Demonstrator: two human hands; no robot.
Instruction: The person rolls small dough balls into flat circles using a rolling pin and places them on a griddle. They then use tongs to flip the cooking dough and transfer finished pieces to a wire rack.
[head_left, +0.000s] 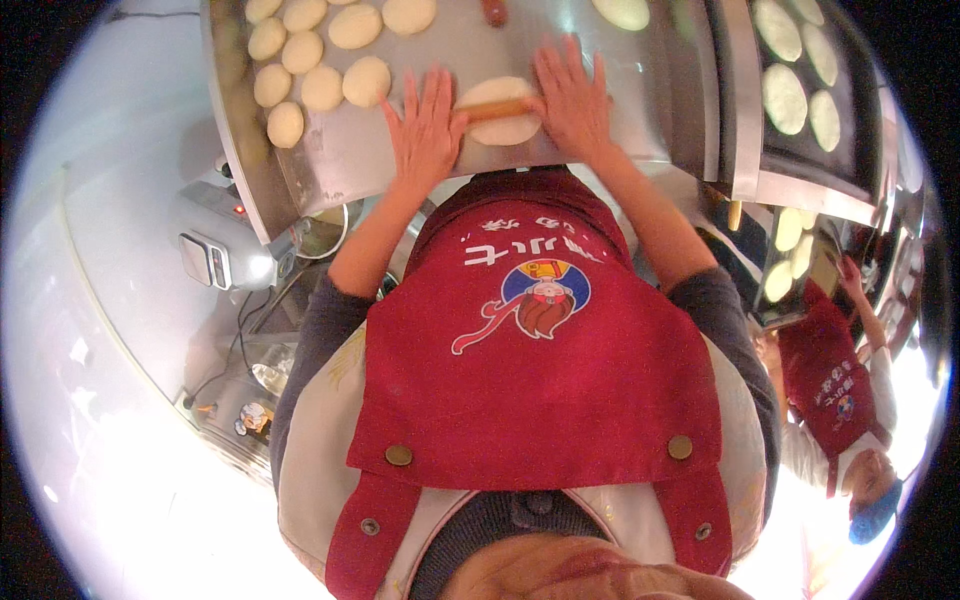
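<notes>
Palm down with fingers spread, my left hand (426, 135) lies over the left end of a wooden rolling pin (496, 111). My right hand (574, 101) rests flat over its right end, fingers also apart. Neither hand's fingers curl around the pin, and both pin ends are hidden at the hands. Under the pin, a flattened oval of dough (504, 136) lies near the front edge of a metal worktop (345, 169). Several small dough rounds (322, 88) sit left of my left hand. Another flattened piece of dough (624, 11) lies beyond my right hand.
A small red object (493, 12) lies at the worktop's far side. To the right, a dark griddle or tray (806, 161) bears several flat dough pieces (784, 99). A co-worker in a red apron (825, 367) stands at the far right. A metal device (225, 240) is at the left.
</notes>
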